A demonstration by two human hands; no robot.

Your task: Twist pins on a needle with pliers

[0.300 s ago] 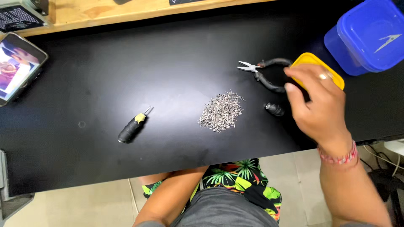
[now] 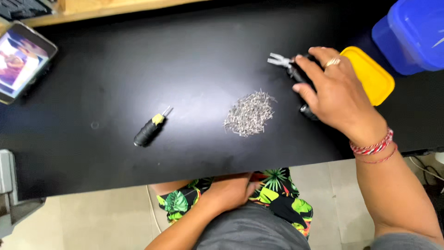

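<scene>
Right hand is lying over the pliers on the black tabletop, fingers curling round the dark handles w/ a loose grip starting, not a tight fist. Ring showing on one finger, red thread bands at the wrist. Metal nose of the pliers is poking out past the fingertips, pointing away from the hand; handles mostly hidden under the palm, so can't tell if the tool is lifting off the surface or resting.

Taking the pliers as landmark: pile of small silver pins is sitting just below and a bit left of them, near but not touching. Yellow lid is lying right of the pliers, partly behind the hand. Blue tub is standing further right and up, at the edge of view. Screwdriver, short, black handle w/ yellow collar, is lying well left and lower, tip angling up-right. Phone, screen lit, is leaning far left at the tabletop's edge.

Left hand is resting down on the lap, below the tabletop's near edge, well under the pliers, fingers relaxed and half curled on leaf-print shorts, holding nothing.
</scene>
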